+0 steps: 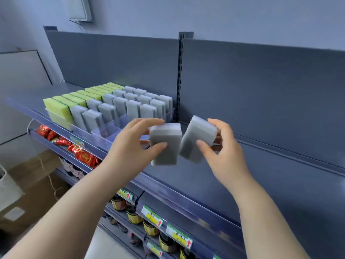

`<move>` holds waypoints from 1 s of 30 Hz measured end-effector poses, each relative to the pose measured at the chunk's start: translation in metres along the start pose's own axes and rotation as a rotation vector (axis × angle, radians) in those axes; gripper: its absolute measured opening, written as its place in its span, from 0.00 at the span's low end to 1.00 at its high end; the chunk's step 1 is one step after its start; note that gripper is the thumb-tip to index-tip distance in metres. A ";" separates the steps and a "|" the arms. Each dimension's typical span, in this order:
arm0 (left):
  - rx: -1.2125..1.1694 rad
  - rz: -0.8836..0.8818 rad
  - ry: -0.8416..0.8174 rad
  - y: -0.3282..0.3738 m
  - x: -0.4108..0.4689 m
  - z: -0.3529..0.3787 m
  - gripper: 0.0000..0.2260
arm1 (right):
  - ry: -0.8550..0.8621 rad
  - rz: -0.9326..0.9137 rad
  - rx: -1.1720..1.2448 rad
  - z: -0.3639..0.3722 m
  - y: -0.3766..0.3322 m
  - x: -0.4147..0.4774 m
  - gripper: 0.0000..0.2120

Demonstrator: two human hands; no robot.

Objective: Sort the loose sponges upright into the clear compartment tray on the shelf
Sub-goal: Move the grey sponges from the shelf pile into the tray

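My left hand (130, 146) grips a grey sponge (165, 144) between thumb and fingers, held upright in the air just right of the tray's front. My right hand (222, 152) grips a second grey sponge (197, 139), tilted, close beside the first. The clear compartment tray (104, 134) sits on the dark shelf (242, 184) to the left. One row of the tray holds upright green sponges (61, 107). The other rows hold upright grey sponges (130, 101). Its front compartments nearest my left hand look empty.
A slotted upright post (180, 75) stands behind the tray's right end. The shelf's clear front rail (168, 191) runs below my wrists. Lower shelves hold red packets (82, 156) and jars (132, 215) with price tags. Cardboard boxes (28, 193) stand on the floor at left.
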State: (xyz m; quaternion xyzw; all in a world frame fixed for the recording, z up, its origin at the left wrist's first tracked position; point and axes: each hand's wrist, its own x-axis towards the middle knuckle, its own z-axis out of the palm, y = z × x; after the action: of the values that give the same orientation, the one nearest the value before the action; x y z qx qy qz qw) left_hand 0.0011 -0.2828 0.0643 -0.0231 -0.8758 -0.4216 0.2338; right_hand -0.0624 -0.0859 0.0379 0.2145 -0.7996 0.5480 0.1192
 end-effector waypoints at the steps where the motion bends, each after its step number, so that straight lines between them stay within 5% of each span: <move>1: 0.019 0.015 0.007 -0.006 0.016 -0.011 0.19 | 0.007 -0.005 0.022 0.009 -0.003 0.016 0.20; 11: 0.265 0.026 0.072 -0.097 0.126 -0.104 0.19 | -0.028 -0.031 0.019 0.101 -0.016 0.117 0.18; 30: 0.304 0.335 -0.599 -0.209 0.236 -0.129 0.15 | 0.262 0.152 -0.259 0.209 -0.033 0.105 0.21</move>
State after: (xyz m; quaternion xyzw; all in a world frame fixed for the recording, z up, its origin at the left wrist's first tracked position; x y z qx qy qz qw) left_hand -0.2085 -0.5508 0.0821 -0.2536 -0.9420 -0.2172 0.0338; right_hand -0.1299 -0.3121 0.0324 0.0632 -0.8552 0.4710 0.2070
